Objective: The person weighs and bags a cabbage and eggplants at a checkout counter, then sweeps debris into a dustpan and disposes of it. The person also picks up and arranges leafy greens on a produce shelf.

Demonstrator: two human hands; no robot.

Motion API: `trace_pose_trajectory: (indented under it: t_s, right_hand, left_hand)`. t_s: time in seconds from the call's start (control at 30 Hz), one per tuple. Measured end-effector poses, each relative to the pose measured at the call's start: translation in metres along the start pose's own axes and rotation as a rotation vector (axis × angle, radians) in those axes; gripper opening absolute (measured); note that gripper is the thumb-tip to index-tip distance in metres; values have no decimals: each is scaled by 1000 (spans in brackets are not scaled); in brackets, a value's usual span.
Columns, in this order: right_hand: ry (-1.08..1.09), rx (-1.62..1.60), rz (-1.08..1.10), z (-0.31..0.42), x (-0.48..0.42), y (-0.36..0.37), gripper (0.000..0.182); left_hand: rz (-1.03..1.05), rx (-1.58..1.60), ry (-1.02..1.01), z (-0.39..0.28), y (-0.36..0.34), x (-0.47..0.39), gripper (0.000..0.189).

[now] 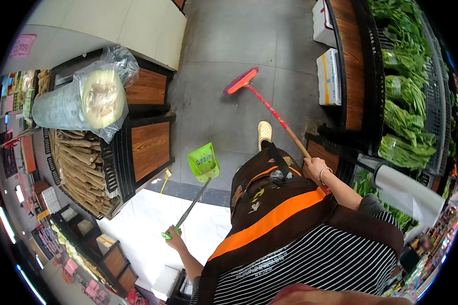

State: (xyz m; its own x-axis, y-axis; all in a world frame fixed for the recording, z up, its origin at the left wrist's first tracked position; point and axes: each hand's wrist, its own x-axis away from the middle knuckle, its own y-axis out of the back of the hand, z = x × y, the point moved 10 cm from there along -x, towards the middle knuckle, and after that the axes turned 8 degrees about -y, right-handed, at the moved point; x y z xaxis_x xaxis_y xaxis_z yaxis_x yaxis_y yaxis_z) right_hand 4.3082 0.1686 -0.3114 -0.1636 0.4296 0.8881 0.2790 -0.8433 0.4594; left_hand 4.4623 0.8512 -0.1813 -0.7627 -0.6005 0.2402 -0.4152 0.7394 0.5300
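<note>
My right hand (315,168), with a bracelet at the wrist, grips the wooden part of a long broom handle (278,117) near my hip. The broom head (241,81), red with dark bristles, is over the grey tile floor ahead of me and looks slightly blurred. Out to my left side, my left hand (174,236) is closed around the green-ended handle of a long-handled dustpan. The green dustpan (204,162) is low by the floor, its pan between my feet and the left display stand. Whether it touches the floor I cannot tell.
Wooden-sided stands (152,148) line the left, holding long brown roots (76,167) and a wrapped cut winter melon (99,99). Along the right are leafy greens (404,114), white foam boxes (329,78) beneath the shelf and a plastic bag roll (408,194).
</note>
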Motion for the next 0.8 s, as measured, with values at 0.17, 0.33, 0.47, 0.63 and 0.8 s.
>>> trace_pose_trajectory:
  t_s: [0.17, 0.33, 0.47, 0.63, 0.8]
  right_hand:
    - [226, 372, 31, 98, -36, 31, 53]
    - [503, 557, 97, 261, -94, 0, 46]
    - [466, 666, 135, 377, -131, -29, 48]
    - [360, 658, 51, 381, -157, 13, 49]
    - [233, 678, 64, 265, -182, 104, 54]
  left_hand:
    - [-133, -44, 84, 15, 1, 48, 26]
    - [-234, -98, 160, 5, 15, 92, 28]
    - [-281, -92, 161, -12, 11, 113, 27]
    - [-285, -83, 224, 1, 7, 135, 27]
    - [-282, -34, 245, 21, 4, 140, 26]
